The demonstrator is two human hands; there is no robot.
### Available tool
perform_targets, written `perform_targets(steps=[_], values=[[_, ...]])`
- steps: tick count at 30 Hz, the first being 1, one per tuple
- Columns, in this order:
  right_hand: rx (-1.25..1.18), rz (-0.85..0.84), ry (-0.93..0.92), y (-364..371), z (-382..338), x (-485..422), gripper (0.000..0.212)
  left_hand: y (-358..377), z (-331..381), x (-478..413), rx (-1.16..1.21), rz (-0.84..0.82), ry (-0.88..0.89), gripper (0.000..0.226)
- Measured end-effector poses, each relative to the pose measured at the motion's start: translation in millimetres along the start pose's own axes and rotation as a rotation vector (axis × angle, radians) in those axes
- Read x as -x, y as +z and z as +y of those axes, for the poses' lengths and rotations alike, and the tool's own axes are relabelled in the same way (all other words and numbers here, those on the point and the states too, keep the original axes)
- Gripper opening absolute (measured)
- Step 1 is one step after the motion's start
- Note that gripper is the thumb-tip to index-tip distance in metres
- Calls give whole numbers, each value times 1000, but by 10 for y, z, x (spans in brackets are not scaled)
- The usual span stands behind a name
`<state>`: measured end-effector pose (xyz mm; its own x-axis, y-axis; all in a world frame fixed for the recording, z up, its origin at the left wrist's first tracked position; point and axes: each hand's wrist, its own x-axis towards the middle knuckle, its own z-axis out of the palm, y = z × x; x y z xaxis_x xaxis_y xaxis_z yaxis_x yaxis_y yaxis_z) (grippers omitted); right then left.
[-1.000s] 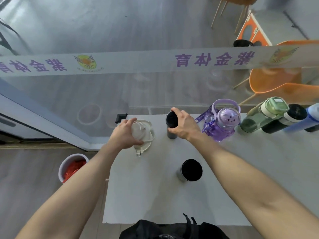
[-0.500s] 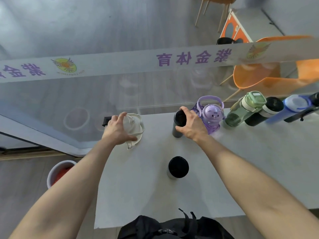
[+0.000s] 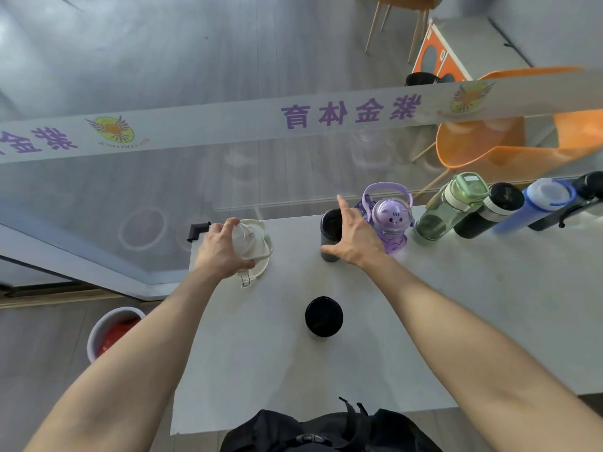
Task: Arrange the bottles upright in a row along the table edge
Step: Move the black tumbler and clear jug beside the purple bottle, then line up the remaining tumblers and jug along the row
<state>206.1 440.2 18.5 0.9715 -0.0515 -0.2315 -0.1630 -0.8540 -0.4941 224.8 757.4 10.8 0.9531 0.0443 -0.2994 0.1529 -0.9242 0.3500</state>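
Left hand: the left hand (image 3: 222, 252) is closed over the top of the white bottle (image 3: 257, 252), the same hold as half a second ago, at the far left corner of the table (image 3: 456, 321).
White bottle: it stands upright at the far edge and I judge it is in its place; it has not moved between the pictures.
Black bottle: the tall black bottle (image 3: 330, 234) stands upright at the far edge, just left of the purple bottle (image 3: 390, 223).
Right hand: the right hand (image 3: 355, 236) was wrapped around this bottle before; now the fingers are spread open and hold nothing, though the palm is close to its side, maybe touching.
Meaning: I think the black bottle is now placed and released, so the row grows by one.
Row on the right: the green bottle (image 3: 450, 207), a dark bottle (image 3: 489, 212) and the blue bottle (image 3: 535, 205) follow along the far edge, close together.
Black cup: one black cup (image 3: 323, 317) stands alone in the middle of the table, well apart from the row; probably it is the next to move, into the gap between white and black bottle.
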Motion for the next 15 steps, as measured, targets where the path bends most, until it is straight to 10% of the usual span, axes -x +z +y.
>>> perform_targets(steps=[15], values=[[-55, 147, -8, -28, 198, 393, 108, 177, 664, -140, -46, -47, 146, 119]])
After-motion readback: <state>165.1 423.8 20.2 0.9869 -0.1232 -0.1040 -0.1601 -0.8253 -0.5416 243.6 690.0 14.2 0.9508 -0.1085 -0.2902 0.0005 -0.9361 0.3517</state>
